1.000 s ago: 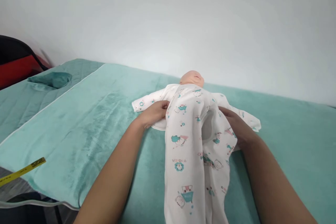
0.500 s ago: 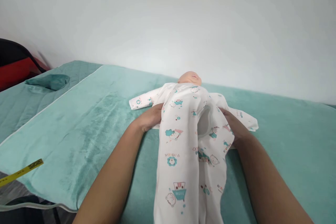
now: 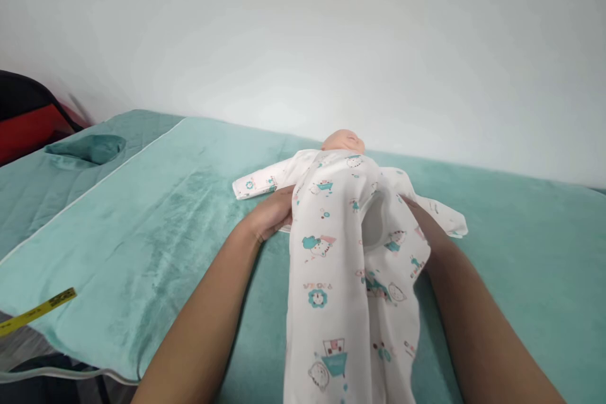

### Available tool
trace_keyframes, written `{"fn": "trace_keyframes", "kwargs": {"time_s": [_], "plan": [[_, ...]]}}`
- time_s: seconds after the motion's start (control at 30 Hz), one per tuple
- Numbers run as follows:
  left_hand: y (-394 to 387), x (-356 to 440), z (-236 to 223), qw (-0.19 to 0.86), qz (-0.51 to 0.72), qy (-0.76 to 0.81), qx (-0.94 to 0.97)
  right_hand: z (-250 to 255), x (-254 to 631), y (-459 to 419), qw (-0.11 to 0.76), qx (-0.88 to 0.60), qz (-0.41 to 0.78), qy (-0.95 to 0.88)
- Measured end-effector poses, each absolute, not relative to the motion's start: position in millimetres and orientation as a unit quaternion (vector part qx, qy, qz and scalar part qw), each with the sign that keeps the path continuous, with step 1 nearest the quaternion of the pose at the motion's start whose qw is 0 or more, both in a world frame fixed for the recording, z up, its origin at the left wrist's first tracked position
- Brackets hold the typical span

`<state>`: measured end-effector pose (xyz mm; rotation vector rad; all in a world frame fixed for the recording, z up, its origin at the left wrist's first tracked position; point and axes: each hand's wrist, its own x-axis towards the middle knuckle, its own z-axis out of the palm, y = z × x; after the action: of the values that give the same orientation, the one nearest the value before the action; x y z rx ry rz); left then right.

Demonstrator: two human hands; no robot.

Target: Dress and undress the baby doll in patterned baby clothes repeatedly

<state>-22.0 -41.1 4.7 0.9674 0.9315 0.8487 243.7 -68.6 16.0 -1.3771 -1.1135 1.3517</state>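
A baby doll (image 3: pixel 343 141) lies on its back on the green bed cover, its head toward the wall. White printed baby clothes (image 3: pixel 326 252) cover its body, with both sleeves spread out sideways. The long lower part stretches toward me, and a gap opens along one side. At the left edge of the clothes is my left hand (image 3: pixel 274 211), with its fingers tucked behind the cloth and mostly hidden. My right hand (image 3: pixel 419 214) reaches in on the other side, beneath the loose flap; its fingers are out of sight.
A green velvety cover (image 3: pixel 156 233) spreads over the bed up to the white wall (image 3: pixel 303 57). Far left sit a folded green cloth piece (image 3: pixel 88 148) and a red and black bag (image 3: pixel 28 120). A yellow strip (image 3: pixel 38 312) lies at the left edge.
The lower part of the clothes has shifted slightly right and toward me. Both hands stay in nearly the same place beside the doll.
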Motion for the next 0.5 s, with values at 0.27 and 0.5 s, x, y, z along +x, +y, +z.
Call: {"fn": "trace_keyframes", "kwargs": {"time_s": [0.27,0.5], "plan": [[-38.6,-29.6,8.3,0.709,0.378,0.376,0.461,14.4,245.0,-68.8,0.392,-0.518,0.605,-0.46],[-37.7,-23.8,4.5,0.706,0.384,0.387,0.452,25.9,235.4,-73.2,0.386,-0.527,0.598,-0.464]]}}
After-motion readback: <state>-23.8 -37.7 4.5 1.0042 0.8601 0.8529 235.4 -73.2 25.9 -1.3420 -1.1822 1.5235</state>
